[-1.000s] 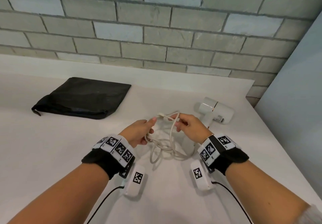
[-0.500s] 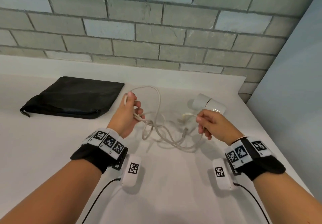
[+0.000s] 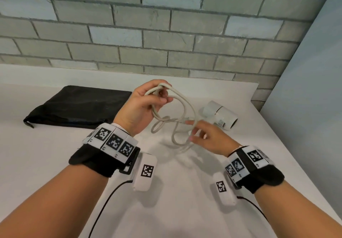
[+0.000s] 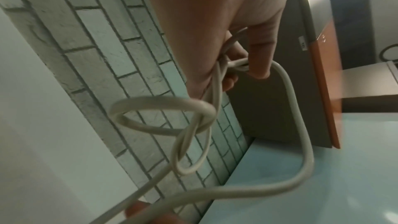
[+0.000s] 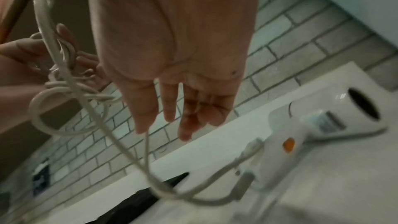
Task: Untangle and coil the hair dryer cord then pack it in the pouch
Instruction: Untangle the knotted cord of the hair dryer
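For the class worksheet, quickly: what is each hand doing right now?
Left hand: closed, gripping the hair dryer cord, raised above the table.
Right hand: open, fingers relaxed among the hanging cord loops, gripping nothing.

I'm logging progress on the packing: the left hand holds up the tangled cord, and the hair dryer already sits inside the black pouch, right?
Not quite. The left hand does hold the cord, but the head view shows the hair dryer lying on the counter, apart from the black pouch.
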### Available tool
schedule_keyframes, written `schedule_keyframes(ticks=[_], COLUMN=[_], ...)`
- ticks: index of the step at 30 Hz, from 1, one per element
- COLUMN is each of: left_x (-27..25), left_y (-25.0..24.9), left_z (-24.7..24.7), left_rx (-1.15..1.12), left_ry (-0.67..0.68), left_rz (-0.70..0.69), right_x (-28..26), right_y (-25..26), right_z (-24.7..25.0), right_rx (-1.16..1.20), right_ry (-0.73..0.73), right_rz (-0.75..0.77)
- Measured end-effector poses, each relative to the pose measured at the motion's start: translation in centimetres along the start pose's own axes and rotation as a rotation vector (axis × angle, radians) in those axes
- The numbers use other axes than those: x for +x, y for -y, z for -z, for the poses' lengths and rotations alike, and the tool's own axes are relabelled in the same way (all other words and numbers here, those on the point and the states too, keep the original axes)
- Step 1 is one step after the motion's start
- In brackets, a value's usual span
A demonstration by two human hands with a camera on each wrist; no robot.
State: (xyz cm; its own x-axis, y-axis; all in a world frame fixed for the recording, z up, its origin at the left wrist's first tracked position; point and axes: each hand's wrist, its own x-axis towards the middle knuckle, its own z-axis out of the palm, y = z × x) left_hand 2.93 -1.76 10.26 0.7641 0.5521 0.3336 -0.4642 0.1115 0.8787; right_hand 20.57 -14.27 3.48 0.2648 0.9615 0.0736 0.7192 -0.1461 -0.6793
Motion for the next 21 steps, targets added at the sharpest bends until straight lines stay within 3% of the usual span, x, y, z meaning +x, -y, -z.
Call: schedule_keyframes(ticks=[3, 6, 12, 17, 21], left_x=[-0.1, -0.4, -1.0, -2.2, -2.3], left_y=[-0.7, -1.1, -1.4, -0.8, -1.3], left_z=[-0.8, -0.9, 1.6, 3.0, 3.8], left_rx=[-0.030, 0.010, 0.150, 0.245, 0.284], left_ry=[0.064, 0.122, 0.057, 0.235, 0.190], left_rz=[-0.004, 0.000, 0.091, 0.238, 0.158], right_x=[1.2, 2.3, 3.3, 3.1, 2.7], right_y=[1.3, 1.8, 3.9, 6.4, 8.0], right_z=[-1.6, -2.2, 0.5, 3.3, 3.9], right_rx=[0.134, 0.300, 0.532, 0.480, 0.484], right_ry=[0.174, 0.197, -0.122, -0.267, -0.332], right_rz=[-0.018, -0.057, 0.104, 0.320, 0.441])
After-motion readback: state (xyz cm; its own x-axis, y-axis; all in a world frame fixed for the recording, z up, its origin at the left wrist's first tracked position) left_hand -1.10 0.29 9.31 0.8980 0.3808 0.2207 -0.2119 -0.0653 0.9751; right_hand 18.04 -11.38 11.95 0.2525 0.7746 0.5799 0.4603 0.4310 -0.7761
